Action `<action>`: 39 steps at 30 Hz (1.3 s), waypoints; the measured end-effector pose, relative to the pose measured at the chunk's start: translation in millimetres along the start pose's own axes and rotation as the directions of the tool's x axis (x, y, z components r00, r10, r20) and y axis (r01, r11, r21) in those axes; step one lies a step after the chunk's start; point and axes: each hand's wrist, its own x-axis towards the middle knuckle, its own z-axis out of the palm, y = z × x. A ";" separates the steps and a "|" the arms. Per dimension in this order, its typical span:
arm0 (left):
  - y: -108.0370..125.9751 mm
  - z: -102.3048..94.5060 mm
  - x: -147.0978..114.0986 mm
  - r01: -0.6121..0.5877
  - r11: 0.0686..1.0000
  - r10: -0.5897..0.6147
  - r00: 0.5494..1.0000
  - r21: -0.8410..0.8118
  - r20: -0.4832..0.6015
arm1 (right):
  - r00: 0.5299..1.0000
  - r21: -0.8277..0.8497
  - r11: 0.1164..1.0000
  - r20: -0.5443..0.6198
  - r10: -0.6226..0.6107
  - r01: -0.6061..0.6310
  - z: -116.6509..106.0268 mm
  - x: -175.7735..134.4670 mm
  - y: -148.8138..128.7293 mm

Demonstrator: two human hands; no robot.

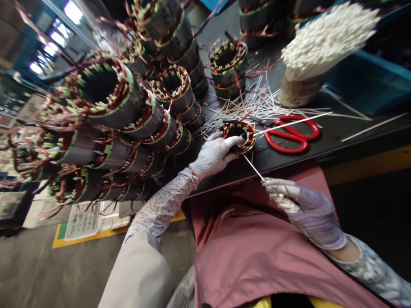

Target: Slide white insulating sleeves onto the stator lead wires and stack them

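A motor stator (248, 143) with copper-red windings stands at the table's front edge. My left hand (218, 153), in a white glove, is closed on its near left rim, with fingers reaching over the opening. My right hand (300, 209), in a white and purple glove, pinches a thin white strip (253, 167) in front of the table edge. The far end of that strip meets the lower side of the stator; whether it passes into the windings I cannot tell. Red-handled scissors (287, 148) lie just right of the stator, with another white strip (295, 123) across them.
Stacked stators (128, 111) crowd the left side. Another stator (227, 68) stands behind, near a loose heap of white strips (237, 109). A wrapped bundle of white strips (324, 47) stands at the right by a blue bin (369, 81). White plastic baskets (83, 220) sit on the floor.
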 end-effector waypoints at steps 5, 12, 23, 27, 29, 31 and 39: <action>1.4 10.8 -6.9 0.091 0.989 -0.108 0.982 -0.117 -0.155 | 0.996 0.154 0.988 -0.086 -0.019 0.033 47.2 38.4 27.2; 2.3 34.1 -11.2 -0.090 0.980 -0.002 0.890 -0.178 -0.456 | 0.997 0.054 0.998 -0.076 -0.034 0.038 35.2 64.1 9.2; -5.6 40.9 -6.5 -0.231 0.973 0.199 0.847 -0.004 -0.493 | 0.991 -0.197 0.972 0.002 -0.134 0.131 44.2 85.1 17.9; -7.1 42.2 -6.8 -0.239 0.971 0.212 0.845 0.008 -0.491 | 0.988 -0.251 0.957 -0.001 -0.152 0.147 42.3 82.5 14.1; -8.2 42.4 -6.8 -0.220 0.975 0.205 0.869 0.018 -0.451 | 0.984 -0.287 0.943 -0.002 -0.176 0.168 44.8 84.6 17.9; -9.2 41.4 -6.5 -0.209 0.978 0.199 0.891 0.022 -0.409 | 0.974 -0.338 0.916 0.008 -0.226 0.216 48.5 88.3 23.7; -3.6 26.3 -6.7 -0.247 0.968 0.202 0.851 -0.030 -0.484 | 0.808 -0.507 0.647 0.196 -0.556 0.569 26.5 105.2 0.4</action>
